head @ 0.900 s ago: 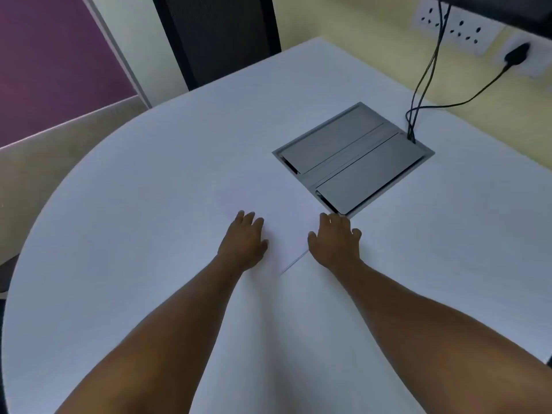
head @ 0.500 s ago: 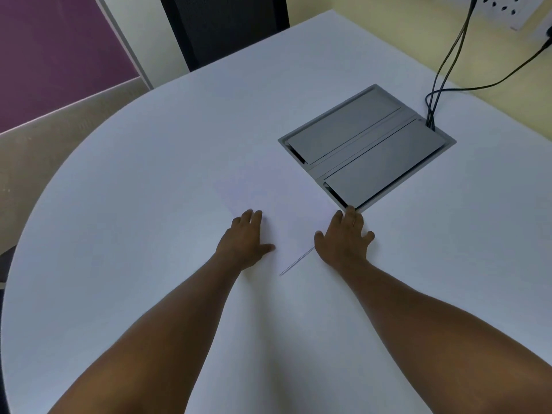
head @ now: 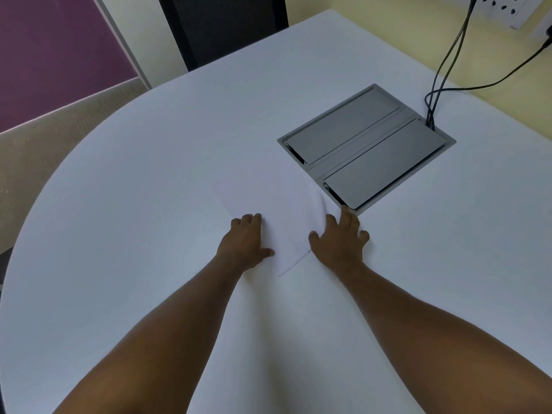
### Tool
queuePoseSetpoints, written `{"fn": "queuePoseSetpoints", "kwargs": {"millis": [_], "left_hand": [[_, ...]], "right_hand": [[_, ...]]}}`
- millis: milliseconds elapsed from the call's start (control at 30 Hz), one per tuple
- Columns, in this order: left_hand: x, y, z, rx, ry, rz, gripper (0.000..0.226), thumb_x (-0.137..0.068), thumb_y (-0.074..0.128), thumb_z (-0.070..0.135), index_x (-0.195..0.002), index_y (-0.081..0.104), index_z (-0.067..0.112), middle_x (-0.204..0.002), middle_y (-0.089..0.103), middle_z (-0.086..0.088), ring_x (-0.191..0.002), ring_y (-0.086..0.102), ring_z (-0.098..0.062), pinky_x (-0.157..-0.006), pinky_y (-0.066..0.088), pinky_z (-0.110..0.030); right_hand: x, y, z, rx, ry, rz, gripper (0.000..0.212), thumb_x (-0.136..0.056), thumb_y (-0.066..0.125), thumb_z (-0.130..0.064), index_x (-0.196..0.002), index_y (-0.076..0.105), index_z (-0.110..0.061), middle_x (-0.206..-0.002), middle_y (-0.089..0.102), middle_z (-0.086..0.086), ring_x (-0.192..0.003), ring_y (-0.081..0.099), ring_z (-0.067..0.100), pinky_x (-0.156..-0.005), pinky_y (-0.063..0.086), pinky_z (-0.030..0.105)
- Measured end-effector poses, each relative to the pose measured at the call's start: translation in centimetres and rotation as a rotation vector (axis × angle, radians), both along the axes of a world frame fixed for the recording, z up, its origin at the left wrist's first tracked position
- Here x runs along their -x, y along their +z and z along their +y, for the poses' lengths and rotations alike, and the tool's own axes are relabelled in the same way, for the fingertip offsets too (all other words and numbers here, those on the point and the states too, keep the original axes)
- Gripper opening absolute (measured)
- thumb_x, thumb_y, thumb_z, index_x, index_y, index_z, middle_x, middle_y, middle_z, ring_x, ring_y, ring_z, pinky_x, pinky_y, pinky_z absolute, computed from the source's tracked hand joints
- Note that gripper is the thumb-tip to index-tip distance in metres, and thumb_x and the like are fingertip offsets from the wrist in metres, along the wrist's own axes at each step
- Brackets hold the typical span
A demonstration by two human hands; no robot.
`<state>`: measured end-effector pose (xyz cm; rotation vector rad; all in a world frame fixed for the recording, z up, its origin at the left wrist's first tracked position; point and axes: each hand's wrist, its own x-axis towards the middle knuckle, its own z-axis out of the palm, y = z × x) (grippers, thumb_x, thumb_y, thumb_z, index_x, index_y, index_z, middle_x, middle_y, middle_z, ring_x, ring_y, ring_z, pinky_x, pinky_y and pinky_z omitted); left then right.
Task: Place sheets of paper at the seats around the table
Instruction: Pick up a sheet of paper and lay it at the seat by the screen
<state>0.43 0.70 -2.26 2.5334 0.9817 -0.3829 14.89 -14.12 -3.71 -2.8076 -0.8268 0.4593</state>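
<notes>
Both hands (head: 294, 242) flat on blank sheet (head: 277, 201), no writing.

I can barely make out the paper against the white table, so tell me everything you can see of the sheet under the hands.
The sheet of paper is plain white, nearly the same tone as the table it lies flat on, so its edges are faint. Its near edge shows as a thin grey line between the wrists. The left hand presses its left part, the right hand its right part, palms down, fingers spread. Its far right side reaches the grey cable box set into the tabletop. No print is visible.
</notes>
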Motion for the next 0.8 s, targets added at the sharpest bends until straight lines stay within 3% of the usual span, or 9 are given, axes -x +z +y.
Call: {"fn": "queuePoseSetpoints", "kwargs": {"millis": [133, 233, 300, 367, 433, 500, 567, 667, 800], "left_hand": [[0.1, 0.1, -0.1, -0.005, 0.005, -0.008, 0.094, -0.08, 0.074, 0.046, -0.151, 0.023, 0.011, -0.155, 0.032, -0.008, -0.14, 0.03, -0.031, -0.105, 0.044, -0.045], [0.1, 0.1, -0.2, 0.0, 0.006, -0.007, 0.093, -0.08, 0.074, 0.046, -0.149, 0.025, 0.009, -0.155, 0.032, -0.008, -0.14, 0.029, -0.031, -0.105, 0.044, -0.045], [0.1, 0.1, -0.3, -0.004, 0.009, -0.008, 0.092, -0.08, 0.073, 0.046, -0.148, 0.025, 0.007, -0.155, 0.031, -0.009, -0.14, 0.029, -0.031, -0.105, 0.044, -0.045], [0.2, 0.2, -0.4, -0.007, 0.01, -0.008, 0.094, -0.081, 0.073, 0.047, -0.149, 0.024, 0.005, -0.156, 0.03, -0.009, -0.141, 0.028, -0.032, -0.106, 0.043, -0.044], [0.1, 0.2, -0.4, 0.0, 0.014, -0.005, 0.095, -0.082, 0.072, 0.046, -0.15, 0.022, 0.004, -0.158, 0.028, -0.009, -0.142, 0.027, -0.032, -0.107, 0.042, -0.044], [0.1, 0.4, -0.5, 0.007, 0.018, -0.006, 0.096, -0.082, 0.072, 0.045, -0.151, 0.02, 0.004, -0.158, 0.027, -0.01, -0.143, 0.026, -0.031, -0.109, 0.04, -0.044], [0.1, 0.4, -0.6, 0.02, 0.018, -0.012, 0.098, -0.083, 0.071, 0.045, -0.153, 0.015, 0.004, -0.16, 0.025, -0.009, -0.145, 0.023, -0.03, -0.111, 0.039, -0.043], [0.5, 0.6, -0.8, 0.039, -0.003, -0.039, 0.1, -0.086, 0.066, 0.049, -0.155, 0.006, 0.006, -0.162, 0.019, -0.006, -0.149, 0.012, -0.026, -0.11, 0.039, -0.045], [0.7, 1.4, -1.1, 0.033, 0.088, -0.177, 0.093, -0.091, 0.056, 0.053, -0.155, 0.008, 0.004, -0.164, 0.015, -0.008, -0.151, 0.004, -0.027, -0.115, 0.031, -0.045]], "right_hand": [[1.1, 0.4, 0.9, -0.426, -0.199, 0.279, 0.068, -0.089, 0.061, -0.042, -0.145, 0.038, -0.012, -0.142, 0.049, 0.013, -0.13, 0.046, 0.033, -0.103, 0.043, 0.047], [2.4, 1.3, 1.2, -0.725, -0.514, 0.576, 0.083, -0.09, 0.068, -0.036, -0.154, 0.021, -0.013, -0.143, 0.049, 0.008, -0.122, 0.051, 0.021, -0.105, 0.043, 0.034], [3.3, 1.4, 1.4, -0.814, -0.673, 0.659, 0.089, -0.089, 0.07, -0.033, -0.156, 0.015, -0.014, -0.124, 0.055, -0.001, -0.11, 0.048, 0.013, -0.101, 0.041, 0.029], [4.0, 1.1, 1.7, -0.871, -0.804, 0.71, 0.09, -0.088, 0.071, -0.032, -0.156, 0.015, -0.014, -0.102, 0.055, -0.013, -0.112, 0.051, 0.014, -0.105, 0.042, 0.034], [4.6, 0.6, 2.0, -0.871, -0.86, 0.736, 0.074, -0.087, 0.072, -0.029, -0.15, 0.035, -0.014, -0.1, 0.062, -0.014, -0.116, 0.059, 0.02, -0.106, 0.046, 0.043], [5.1, 0.2, 2.0, -0.777, -0.804, 0.68, 0.018, -0.086, 0.07, -0.022, -0.103, 0.069, -0.017, -0.09, 0.071, -0.005, -0.093, 0.068, 0.023, -0.091, 0.056, 0.048], [5.3, -0.4, 1.7, -0.697, -0.747, 0.62, 0.017, -0.083, 0.063, -0.015, -0.068, 0.059, -0.008, -0.072, 0.07, 0.009, -0.067, 0.065, 0.027, -0.072, 0.06, 0.052], [4.6, -0.4, 0.9, -0.646, -0.692, 0.554, 0.018, -0.081, 0.057, -0.011, -0.071, 0.054, 0.002, -0.072, 0.068, 0.016, -0.064, 0.064, 0.031, -0.067, 0.06, 0.053], [3.2, 0.9, -0.9, -0.711, -0.691, 0.559, 0.015, -0.086, 0.059, -0.014, -0.073, 0.062, -0.008, -0.075, 0.07, 0.002, -0.075, 0.069, 0.028, -0.074, 0.061, 0.048]]}}
